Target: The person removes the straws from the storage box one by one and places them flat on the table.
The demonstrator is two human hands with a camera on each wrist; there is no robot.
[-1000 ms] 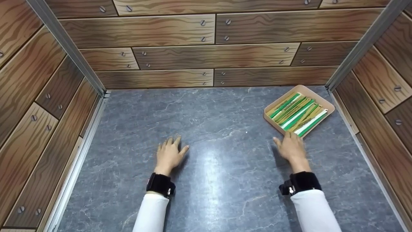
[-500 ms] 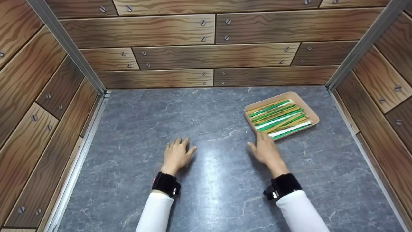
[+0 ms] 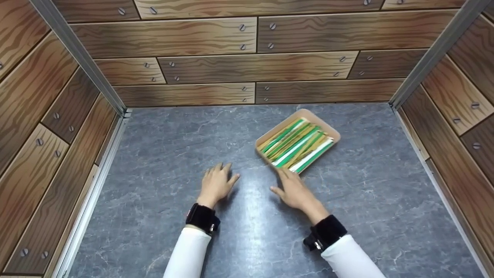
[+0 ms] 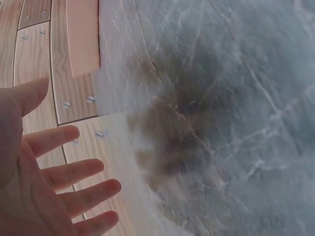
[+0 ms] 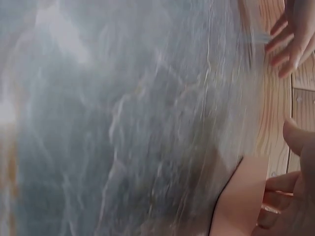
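On the grey table (image 3: 162, 162), tray (image 3: 335, 136) touches right hand (image 3: 294, 190).

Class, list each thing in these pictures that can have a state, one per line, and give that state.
Tray: flat on the grey surface, set at a slant, filled.
Sticks: green, white and tan, lying side by side in the tray.
Right hand: fingers straight, touching the tray's near edge.
Left hand: open, flat on the surface.

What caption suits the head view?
Right hand touches a tray of green and white sticks on a grey table; left hand lies flat.
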